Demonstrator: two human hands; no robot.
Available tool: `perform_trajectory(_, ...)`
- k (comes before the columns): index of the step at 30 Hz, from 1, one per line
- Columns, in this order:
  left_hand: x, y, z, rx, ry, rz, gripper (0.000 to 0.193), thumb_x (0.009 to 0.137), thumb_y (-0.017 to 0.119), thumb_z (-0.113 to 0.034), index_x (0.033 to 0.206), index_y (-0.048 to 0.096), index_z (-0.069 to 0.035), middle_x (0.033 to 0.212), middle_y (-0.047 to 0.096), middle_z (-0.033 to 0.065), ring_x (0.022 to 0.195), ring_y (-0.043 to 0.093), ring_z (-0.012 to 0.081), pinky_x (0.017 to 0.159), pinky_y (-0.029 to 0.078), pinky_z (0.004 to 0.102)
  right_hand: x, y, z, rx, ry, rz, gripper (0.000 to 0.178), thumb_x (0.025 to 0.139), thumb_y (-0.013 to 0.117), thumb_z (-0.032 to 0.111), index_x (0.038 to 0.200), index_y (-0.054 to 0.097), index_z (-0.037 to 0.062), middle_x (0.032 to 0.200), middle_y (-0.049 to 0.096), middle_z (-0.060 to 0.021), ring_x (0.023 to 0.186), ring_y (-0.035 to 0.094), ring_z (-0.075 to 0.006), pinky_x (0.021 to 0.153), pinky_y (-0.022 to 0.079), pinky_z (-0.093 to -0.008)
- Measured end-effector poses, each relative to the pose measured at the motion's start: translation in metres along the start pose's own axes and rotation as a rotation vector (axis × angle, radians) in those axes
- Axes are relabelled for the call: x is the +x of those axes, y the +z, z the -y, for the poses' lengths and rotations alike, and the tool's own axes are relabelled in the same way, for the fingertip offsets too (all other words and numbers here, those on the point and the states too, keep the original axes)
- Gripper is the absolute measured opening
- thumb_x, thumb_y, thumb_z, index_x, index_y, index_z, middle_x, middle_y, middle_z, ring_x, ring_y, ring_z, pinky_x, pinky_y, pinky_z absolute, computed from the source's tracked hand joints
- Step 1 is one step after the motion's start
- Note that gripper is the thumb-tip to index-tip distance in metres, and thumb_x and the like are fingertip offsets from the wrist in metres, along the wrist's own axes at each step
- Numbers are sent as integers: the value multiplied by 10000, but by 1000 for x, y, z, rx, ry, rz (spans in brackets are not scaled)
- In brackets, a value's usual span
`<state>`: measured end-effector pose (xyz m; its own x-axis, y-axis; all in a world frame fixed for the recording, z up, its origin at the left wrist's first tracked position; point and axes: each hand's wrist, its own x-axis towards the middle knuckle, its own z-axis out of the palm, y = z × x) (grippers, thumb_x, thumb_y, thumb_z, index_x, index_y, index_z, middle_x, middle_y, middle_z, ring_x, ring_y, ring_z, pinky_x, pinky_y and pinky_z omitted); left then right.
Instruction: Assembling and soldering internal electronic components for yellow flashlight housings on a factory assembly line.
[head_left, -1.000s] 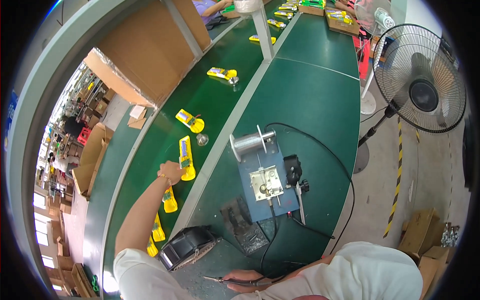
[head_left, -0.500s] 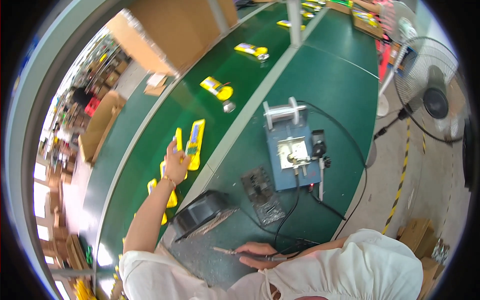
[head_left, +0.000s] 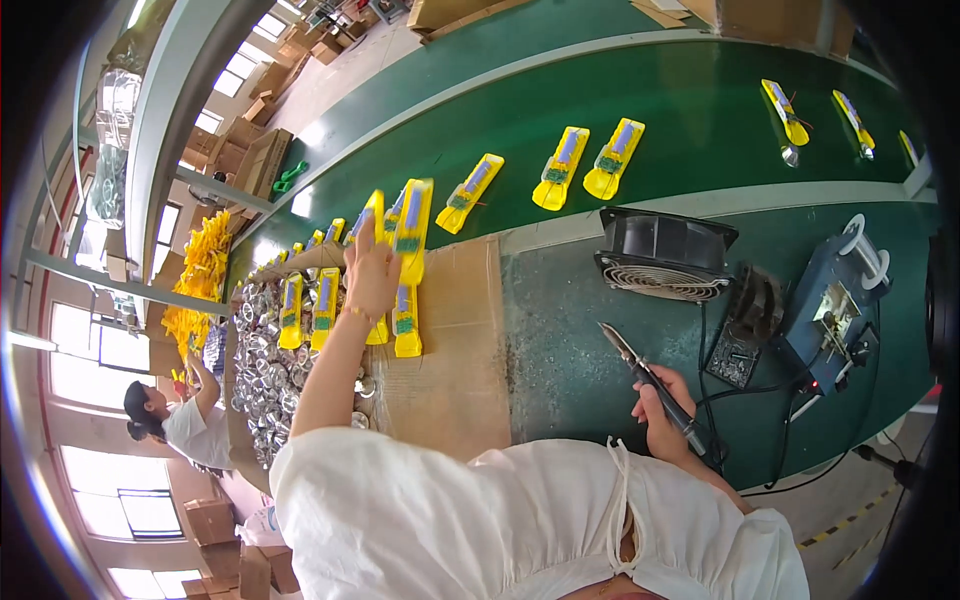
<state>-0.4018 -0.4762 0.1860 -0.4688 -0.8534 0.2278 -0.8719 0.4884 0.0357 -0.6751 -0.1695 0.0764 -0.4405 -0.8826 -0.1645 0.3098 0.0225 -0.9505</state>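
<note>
My left hand (head_left: 371,278) is closed on a yellow plastic casing (head_left: 412,232) with a green circuit board and a bluish-purple cell, its outline blurred. A second yellow casing (head_left: 374,212) stands up at the fingertips, apparently in the same grip. Under and beside this hand, more such casings (head_left: 324,298) lie along the box edge, next to a heap of shiny round metal cups (head_left: 268,375). My right hand (head_left: 668,412) grips a soldering iron (head_left: 668,396) by its dark handle, the tip pointing up and left above the green bench.
Several yellow casings (head_left: 562,168) lie along the green conveyor belt (head_left: 700,130). A cardboard sheet (head_left: 450,375) covers the bench centre. Right of it are a black fan (head_left: 668,252), a dark stand (head_left: 752,310) and a blue solder-feeding device (head_left: 835,290) with cables. Another person (head_left: 195,425) is at far left.
The view has swung left. My left hand has come from the belt to above the metal cups and cardboard, carrying casings. The soldering iron, still in my right hand, has its tip raised more.
</note>
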Motion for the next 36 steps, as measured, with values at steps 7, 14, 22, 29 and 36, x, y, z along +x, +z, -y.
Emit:
perform_trajectory(7, -89, 36, 59, 177, -85, 108, 207, 774, 590, -180, 901, 592, -17, 1360, 317, 141, 1169, 361, 366, 978, 300, 471, -4, 0, -2, -67, -22, 7, 289, 878, 508, 155, 1099, 460, -26, 859, 580, -82, 581, 515, -74, 494, 421, -194)
perform_trajectory(14, -53, -46, 5, 226, -146, 463, 341, 677, 700, -250, 940, 559, -83, 1249, 449, 124, 1109, 465, 305, 889, 373, 447, -1, -2, -9, -66, -49, 12, 272, 876, 512, 143, 1083, 463, -26, 870, 579, -87, 581, 519, -83, 500, 430, -199)
perform_trajectory(22, 106, 50, -163, -298, 265, 159, 569, 722, 669, -395, 1204, 482, -158, 1370, 283, 177, 1230, 327, 366, 974, 310, 468, -5, 1, -24, 116, -44, -25, 234, 859, 555, 111, 1074, 523, 24, 820, 557, -22, 626, 511, -58, 569, 443, -187)
perform_trajectory(29, 151, 152, -203, -221, 291, 121, 414, 796, 553, -408, 1089, 598, -119, 1383, 274, 107, 1114, 394, 369, 939, 331, 423, -4, -3, 4, -69, -64, 132, 301, 896, 517, 202, 1165, 499, 68, 855, 525, 4, 677, 516, -39, 606, 437, -199)
perform_trajectory(36, 109, 128, -198, -301, 332, 101, 284, 849, 483, -205, 1047, 602, -40, 1313, 350, 155, 1204, 337, 307, 975, 261, 409, -6, -10, 8, -11, 12, 107, 341, 894, 517, 239, 1175, 488, 49, 905, 537, -21, 669, 531, -57, 606, 434, -206)
